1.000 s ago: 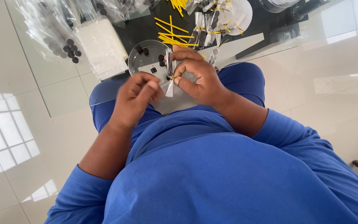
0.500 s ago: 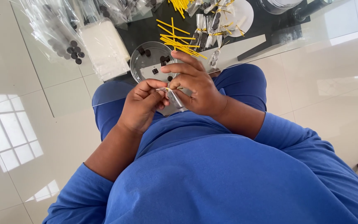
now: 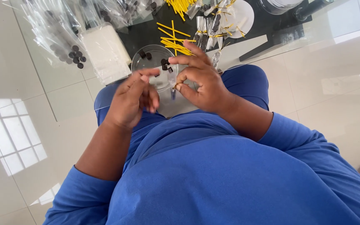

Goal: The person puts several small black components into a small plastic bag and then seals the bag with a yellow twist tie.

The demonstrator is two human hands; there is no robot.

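Note:
My right hand (image 3: 198, 81) pinches the top of a small clear plastic bag (image 3: 173, 85) between thumb and forefinger; the bag hangs down over my lap. My left hand (image 3: 133, 100) is just left of it, fingers loosely curled and slightly blurred, holding nothing that I can see. Beyond both hands a round clear dish (image 3: 151, 62) with a few small dark round pieces stands on the glass table. Loose yellow twist ties (image 3: 172, 41) lie beside the dish.
A stack of white sheets in plastic (image 3: 105, 52) lies at the left of the dish. Clear bags with dark pieces (image 3: 59, 37) lie farther left. Tied filled bags rest on a white plate (image 3: 238, 18). The floor is pale glossy tile (image 3: 21, 125).
My left hand has come off the bag and drawn back to the left. My right hand keeps the bag pinched, with its fingers now spread wider.

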